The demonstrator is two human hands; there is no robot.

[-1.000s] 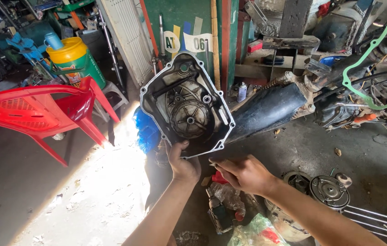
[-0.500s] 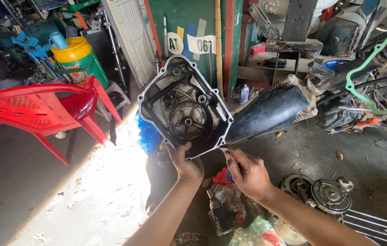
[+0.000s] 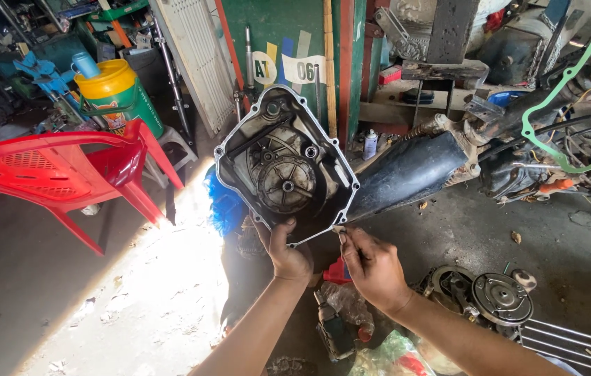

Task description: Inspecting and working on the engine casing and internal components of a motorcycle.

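My left hand (image 3: 287,252) grips the bottom edge of a grey metal engine side cover (image 3: 285,163) and holds it up, inner side facing me, with a round gear-like part at its middle. My right hand (image 3: 373,266) is right beside it, its fingertips pinched at the cover's lower right rim. Whether a small tool or scrap sits between those fingers, I cannot tell. A black motorcycle exhaust pipe (image 3: 407,173) runs behind the cover to the right.
A red plastic chair (image 3: 59,174) stands at the left. A yellow and green can (image 3: 118,94) sits behind it. Clutch parts (image 3: 501,298) and metal rods (image 3: 567,341) lie on the floor at lower right. A green gasket (image 3: 560,90) hangs over the dismantled motorcycle (image 3: 553,160).
My right hand has risen from below the cover to its lower right rim. The cover has stayed held up in my left hand, shifting only slightly in view.
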